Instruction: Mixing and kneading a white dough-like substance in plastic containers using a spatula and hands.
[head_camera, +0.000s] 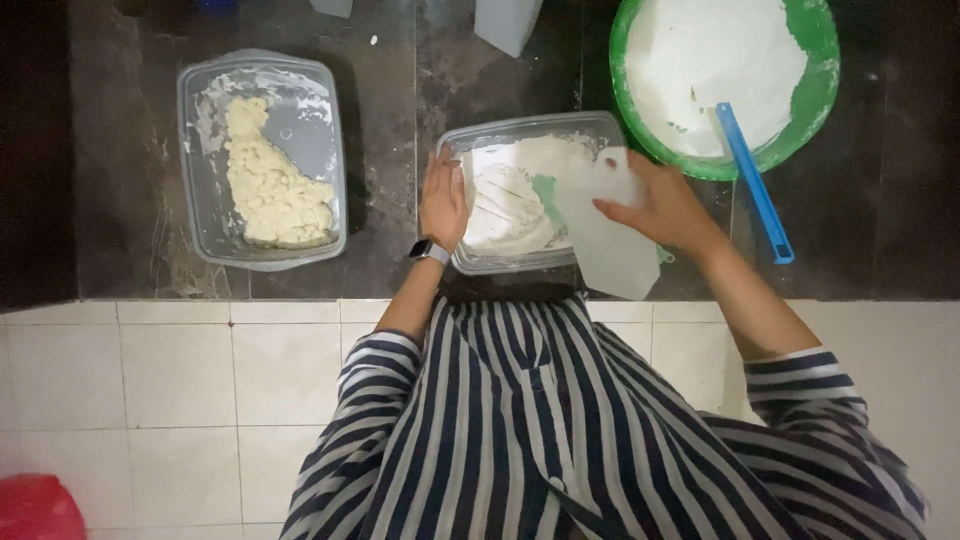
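Note:
A clear plastic container (590, 124) with white flour and a bit of green inside stands on the dark counter in front of me. My left hand (443, 202), with a watch on the wrist, rests flat against the container's left wall. My right hand (662, 205) grips a translucent white lid (612, 250) tilted over the container's right side.
A second clear container (200, 100) at the left holds a lump of pale dough (268, 180). At the back right a green bowl (822, 80) of flour has a blue-handled scoop (755, 185) leaning out. Below the counter are white tiles and a red object (35, 508).

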